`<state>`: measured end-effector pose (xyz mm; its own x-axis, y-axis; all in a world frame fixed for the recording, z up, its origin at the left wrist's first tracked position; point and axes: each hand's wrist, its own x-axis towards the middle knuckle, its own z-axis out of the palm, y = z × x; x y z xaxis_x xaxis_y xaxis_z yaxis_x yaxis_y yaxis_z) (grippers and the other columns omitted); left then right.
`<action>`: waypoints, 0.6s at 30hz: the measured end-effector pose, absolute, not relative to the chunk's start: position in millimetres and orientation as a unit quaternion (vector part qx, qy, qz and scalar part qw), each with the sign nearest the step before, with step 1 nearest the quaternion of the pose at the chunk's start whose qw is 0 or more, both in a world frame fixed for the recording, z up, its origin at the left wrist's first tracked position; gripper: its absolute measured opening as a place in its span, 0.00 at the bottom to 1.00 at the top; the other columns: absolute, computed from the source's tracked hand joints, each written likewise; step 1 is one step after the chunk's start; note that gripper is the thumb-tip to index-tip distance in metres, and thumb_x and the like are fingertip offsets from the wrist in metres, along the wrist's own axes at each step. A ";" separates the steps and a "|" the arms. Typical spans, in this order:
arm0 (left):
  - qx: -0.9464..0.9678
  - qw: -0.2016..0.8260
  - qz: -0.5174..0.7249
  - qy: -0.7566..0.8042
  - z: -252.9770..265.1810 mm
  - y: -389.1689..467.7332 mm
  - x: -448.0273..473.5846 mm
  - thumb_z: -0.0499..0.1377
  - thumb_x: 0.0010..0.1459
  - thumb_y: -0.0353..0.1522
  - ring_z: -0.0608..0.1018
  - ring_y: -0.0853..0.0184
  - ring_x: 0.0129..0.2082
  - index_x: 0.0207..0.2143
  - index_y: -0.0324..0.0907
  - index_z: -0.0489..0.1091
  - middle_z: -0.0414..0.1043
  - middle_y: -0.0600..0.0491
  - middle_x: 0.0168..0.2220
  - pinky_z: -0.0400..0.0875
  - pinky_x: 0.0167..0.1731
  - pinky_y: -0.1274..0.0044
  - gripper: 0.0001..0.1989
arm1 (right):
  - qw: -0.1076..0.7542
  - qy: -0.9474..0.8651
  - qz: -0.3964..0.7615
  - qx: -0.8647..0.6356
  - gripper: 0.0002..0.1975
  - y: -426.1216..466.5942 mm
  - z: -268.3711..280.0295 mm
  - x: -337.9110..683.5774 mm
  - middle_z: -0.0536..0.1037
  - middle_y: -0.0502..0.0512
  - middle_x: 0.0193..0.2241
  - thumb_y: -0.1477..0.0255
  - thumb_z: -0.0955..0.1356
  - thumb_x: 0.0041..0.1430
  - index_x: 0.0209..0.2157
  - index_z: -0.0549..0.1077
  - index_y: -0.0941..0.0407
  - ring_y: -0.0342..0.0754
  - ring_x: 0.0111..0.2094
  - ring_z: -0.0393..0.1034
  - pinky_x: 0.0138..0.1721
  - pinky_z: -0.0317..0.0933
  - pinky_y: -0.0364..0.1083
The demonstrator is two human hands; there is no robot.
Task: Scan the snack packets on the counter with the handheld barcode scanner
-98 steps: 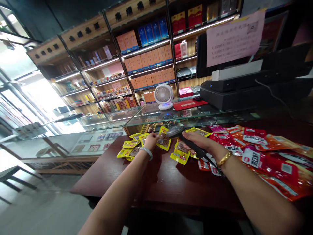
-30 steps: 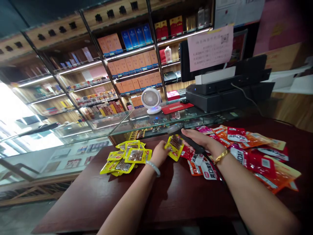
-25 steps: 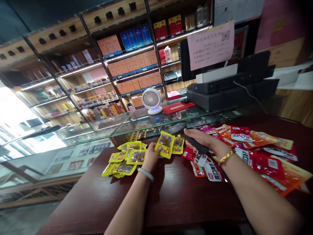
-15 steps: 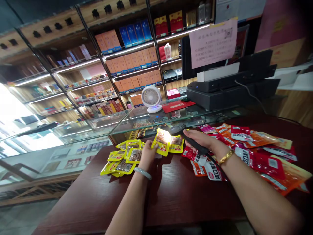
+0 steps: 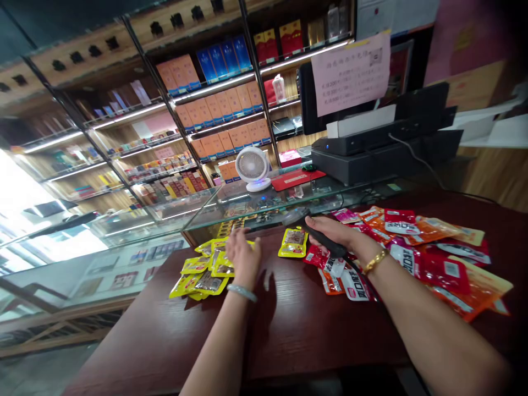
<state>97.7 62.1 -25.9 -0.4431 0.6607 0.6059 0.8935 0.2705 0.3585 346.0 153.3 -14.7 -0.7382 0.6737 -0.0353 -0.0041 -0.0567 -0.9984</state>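
My left hand [image 5: 244, 257] is raised at the right side of a pile of yellow snack packets [image 5: 207, 281], its fingers spread and thumb apart. A bit of yellow shows behind the fingers; whether it touches them is hidden. One single yellow snack packet [image 5: 293, 243] lies on the brown counter between the two hands. My right hand [image 5: 330, 234] is wrapped round the handle of a black barcode scanner [image 5: 297, 215]. The scanner's head points left, just above that single packet. Its cable runs down under my right wrist.
Red, orange and white snack packets [image 5: 437, 258] are heaped on the counter's right side. Behind stand a glass display case [image 5: 198, 217], a small white fan [image 5: 252, 165], a red mat [image 5: 297, 179] and a black cash register [image 5: 379, 151] with a pink sign [image 5: 350, 77].
My left hand has let go of the yellow packet it held under the scanner and moved left to the pile. The bright scanner light on the packet is gone. My right hand keeps the scanner.
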 end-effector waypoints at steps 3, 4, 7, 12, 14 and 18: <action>-0.567 0.045 -0.200 -0.797 -45.4 93.3 129.5 0.53 0.55 0.51 0.64 0.52 0.57 0.48 0.42 0.67 0.66 0.42 0.54 0.56 0.55 0.63 0.27 | 0.255 -0.645 0.672 -0.258 0.28 153.7 -13.3 347.3 0.68 0.45 0.15 0.42 0.62 0.54 0.26 0.61 0.54 0.40 0.10 0.61 0.11 0.55 0.39; -0.573 0.020 -0.161 -0.803 -50.1 103.4 137.5 0.52 0.54 0.53 0.64 0.49 0.57 0.47 0.41 0.68 0.66 0.40 0.53 0.56 0.55 0.61 0.29 | 0.257 -0.649 0.667 -0.263 0.28 154.2 -13.3 348.0 0.68 0.45 0.14 0.42 0.62 0.54 0.26 0.61 0.54 0.40 0.10 0.61 0.11 0.55 0.39; -0.577 -0.005 -0.105 -0.810 -56.0 125.8 151.3 0.55 0.49 0.56 0.64 0.45 0.57 0.44 0.38 0.68 0.66 0.36 0.54 0.57 0.53 0.60 0.33 | 0.258 -0.660 0.642 -0.292 0.28 157.6 -13.7 351.3 0.68 0.45 0.14 0.42 0.61 0.55 0.28 0.63 0.55 0.40 0.10 0.60 0.12 0.56 0.40; -0.565 -0.075 -0.166 -0.805 -54.4 130.3 144.2 0.61 0.52 0.42 0.75 0.56 0.47 0.44 0.40 0.63 0.73 0.41 0.45 0.65 0.43 0.72 0.21 | 0.260 -0.664 0.624 -0.320 0.27 162.9 -10.2 361.4 0.69 0.45 0.13 0.44 0.63 0.56 0.31 0.67 0.56 0.39 0.09 0.58 0.14 0.60 0.42; -0.557 -0.099 -0.221 -0.795 -55.9 124.0 133.8 0.61 0.53 0.39 0.77 0.60 0.41 0.43 0.41 0.61 0.74 0.44 0.41 0.65 0.37 0.75 0.18 | 0.260 -0.663 0.622 -0.326 0.27 162.2 -7.2 364.2 0.68 0.45 0.12 0.45 0.63 0.56 0.29 0.67 0.56 0.39 0.08 0.57 0.14 0.61 0.42; -0.547 -0.094 -0.316 -0.769 -61.3 109.4 111.9 0.62 0.52 0.37 0.76 0.63 0.37 0.37 0.42 0.61 0.73 0.48 0.37 0.65 0.34 0.76 0.15 | 0.253 -0.651 0.644 -0.314 0.27 156.8 -4.2 364.2 0.67 0.43 0.12 0.44 0.62 0.56 0.32 0.67 0.56 0.39 0.08 0.57 0.13 0.59 0.41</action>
